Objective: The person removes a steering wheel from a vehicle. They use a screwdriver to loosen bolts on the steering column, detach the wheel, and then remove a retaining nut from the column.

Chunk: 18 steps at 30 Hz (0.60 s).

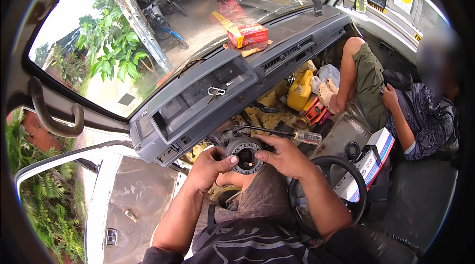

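Between my two hands is a round dark steering wheel hub (247,168) with small holes round its rim and an opening in the middle. My left hand (212,165) grips its left side, thumb on the rim. My right hand (284,156) has the right side, thumb near the centre opening. Just beyond the right hand lies a screwdriver (308,137) with a clear handle; what it rests on is hidden. A black steering wheel (363,180), off its column, lies beside my right forearm, which covers part of it.
Ahead runs the grey dashboard (208,98), with keys on a carabiner (215,91) in its instrument recess and a red box (248,35) on top. A person (420,110) sits at the right near a long white box (365,165). A yellow jug (300,90) stands in the footwell. The door (136,199) is at left.
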Each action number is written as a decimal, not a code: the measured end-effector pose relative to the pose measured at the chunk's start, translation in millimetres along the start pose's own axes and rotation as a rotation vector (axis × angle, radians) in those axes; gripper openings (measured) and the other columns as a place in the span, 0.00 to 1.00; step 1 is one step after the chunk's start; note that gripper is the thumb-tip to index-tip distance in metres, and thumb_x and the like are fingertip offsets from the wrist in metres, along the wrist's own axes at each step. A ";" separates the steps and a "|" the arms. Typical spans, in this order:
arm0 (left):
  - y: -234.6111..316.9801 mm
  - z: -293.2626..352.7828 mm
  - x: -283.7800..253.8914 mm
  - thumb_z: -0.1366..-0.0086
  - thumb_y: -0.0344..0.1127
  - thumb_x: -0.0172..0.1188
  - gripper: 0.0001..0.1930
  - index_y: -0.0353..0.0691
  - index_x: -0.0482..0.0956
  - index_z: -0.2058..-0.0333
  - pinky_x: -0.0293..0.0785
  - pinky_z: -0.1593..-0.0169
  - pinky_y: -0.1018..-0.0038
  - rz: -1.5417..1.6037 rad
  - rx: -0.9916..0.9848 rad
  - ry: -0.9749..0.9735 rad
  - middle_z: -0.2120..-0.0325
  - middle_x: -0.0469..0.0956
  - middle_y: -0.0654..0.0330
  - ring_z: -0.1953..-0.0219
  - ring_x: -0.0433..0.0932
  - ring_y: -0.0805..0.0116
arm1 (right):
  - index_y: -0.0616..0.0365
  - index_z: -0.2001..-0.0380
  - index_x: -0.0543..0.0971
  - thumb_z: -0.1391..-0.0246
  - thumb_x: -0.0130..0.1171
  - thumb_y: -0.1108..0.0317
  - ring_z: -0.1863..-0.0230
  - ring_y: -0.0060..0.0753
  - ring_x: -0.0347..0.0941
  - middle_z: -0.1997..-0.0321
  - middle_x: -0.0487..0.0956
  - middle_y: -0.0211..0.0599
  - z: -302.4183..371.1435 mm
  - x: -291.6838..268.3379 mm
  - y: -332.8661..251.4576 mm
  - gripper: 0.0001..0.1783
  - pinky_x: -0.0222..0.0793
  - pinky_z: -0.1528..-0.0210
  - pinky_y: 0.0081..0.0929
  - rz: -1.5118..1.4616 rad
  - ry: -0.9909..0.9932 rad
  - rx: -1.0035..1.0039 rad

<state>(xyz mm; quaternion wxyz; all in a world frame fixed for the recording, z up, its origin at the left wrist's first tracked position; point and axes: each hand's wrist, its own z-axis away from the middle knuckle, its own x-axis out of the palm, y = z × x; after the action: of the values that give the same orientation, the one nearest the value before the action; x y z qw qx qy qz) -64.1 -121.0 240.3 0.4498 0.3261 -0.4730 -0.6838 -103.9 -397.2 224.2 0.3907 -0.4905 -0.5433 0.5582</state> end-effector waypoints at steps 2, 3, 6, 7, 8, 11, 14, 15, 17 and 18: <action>-1.6 -1.6 -3.6 0.41 0.52 0.86 0.32 0.34 0.83 0.50 0.75 0.54 0.74 0.007 -0.023 -0.023 0.60 0.83 0.64 0.62 0.78 0.74 | 0.70 0.29 0.75 0.30 0.71 0.56 0.33 0.37 0.78 0.34 0.83 0.54 3.0 3.4 2.4 0.36 0.71 0.29 0.34 -0.030 0.013 0.021; -1.4 -2.6 -5.0 0.40 0.51 0.85 0.32 0.33 0.83 0.49 0.78 0.51 0.74 -0.011 -0.039 -0.029 0.58 0.84 0.62 0.58 0.81 0.72 | 0.69 0.29 0.75 0.29 0.71 0.56 0.32 0.37 0.78 0.34 0.82 0.54 3.9 4.9 3.4 0.36 0.71 0.29 0.34 -0.050 0.021 0.033; -4.0 -0.7 -2.1 0.39 0.49 0.84 0.33 0.31 0.82 0.46 0.82 0.47 0.72 0.060 -0.067 -0.028 0.55 0.84 0.60 0.54 0.83 0.69 | 0.70 0.30 0.76 0.29 0.71 0.56 0.33 0.36 0.77 0.34 0.82 0.52 6.6 11.1 4.6 0.35 0.71 0.30 0.34 -0.045 0.075 0.034; -6.2 2.5 0.7 0.37 0.48 0.83 0.33 0.30 0.80 0.44 0.83 0.43 0.69 0.060 -0.061 0.008 0.53 0.84 0.57 0.51 0.85 0.66 | 0.69 0.31 0.77 0.30 0.71 0.57 0.34 0.37 0.78 0.36 0.82 0.51 7.8 14.6 4.0 0.33 0.71 0.30 0.34 -0.057 0.117 0.015; -8.4 5.2 3.5 0.36 0.47 0.83 0.33 0.30 0.80 0.43 0.83 0.43 0.69 0.073 -0.035 0.028 0.52 0.84 0.56 0.51 0.85 0.66 | 0.67 0.32 0.78 0.31 0.72 0.59 0.35 0.39 0.79 0.38 0.82 0.50 9.7 18.4 2.9 0.31 0.72 0.31 0.34 -0.069 0.156 -0.003; -17.8 15.6 12.4 0.35 0.41 0.83 0.26 0.32 0.82 0.47 0.77 0.49 0.75 0.200 0.014 0.094 0.59 0.82 0.61 0.56 0.79 0.73 | 0.62 0.37 0.82 0.35 0.74 0.64 0.41 0.44 0.81 0.46 0.81 0.47 18.6 30.3 -5.7 0.26 0.73 0.35 0.35 0.301 0.391 -0.234; -25.3 21.2 16.0 0.34 0.40 0.82 0.25 0.32 0.83 0.46 0.77 0.47 0.75 0.242 0.065 0.101 0.57 0.82 0.61 0.54 0.80 0.71 | 0.57 0.44 0.86 0.40 0.73 0.72 0.52 0.50 0.81 0.53 0.79 0.44 28.3 35.6 -21.1 0.20 0.77 0.44 0.41 0.557 0.368 -0.390; -26.8 21.7 16.5 0.34 0.38 0.82 0.27 0.31 0.81 0.43 0.77 0.44 0.75 0.220 0.092 0.106 0.56 0.82 0.61 0.52 0.79 0.71 | 0.57 0.45 0.86 0.40 0.73 0.73 0.53 0.49 0.81 0.53 0.79 0.43 30.2 35.6 -27.1 0.19 0.77 0.46 0.43 0.602 0.271 -0.363; -28.7 22.6 17.6 0.34 0.37 0.82 0.29 0.30 0.80 0.41 0.77 0.42 0.75 0.209 0.132 0.125 0.54 0.81 0.61 0.51 0.78 0.71 | 0.57 0.46 0.86 0.40 0.72 0.75 0.53 0.50 0.82 0.54 0.79 0.41 31.9 34.2 -38.6 0.18 0.78 0.53 0.45 0.693 0.168 -0.354; -29.2 22.4 18.2 0.34 0.37 0.82 0.30 0.29 0.79 0.40 0.77 0.41 0.74 0.204 0.155 0.143 0.53 0.81 0.61 0.51 0.78 0.71 | 0.56 0.47 0.87 0.40 0.72 0.74 0.53 0.49 0.82 0.54 0.80 0.41 31.8 33.3 -43.5 0.17 0.78 0.53 0.45 0.732 0.146 -0.312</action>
<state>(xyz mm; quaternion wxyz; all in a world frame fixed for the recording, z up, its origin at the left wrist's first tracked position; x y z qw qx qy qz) -99.6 -125.5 220.0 0.5231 0.3579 -0.5218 -0.5710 -146.1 -367.5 260.9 0.1243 -0.7434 -0.3817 0.5349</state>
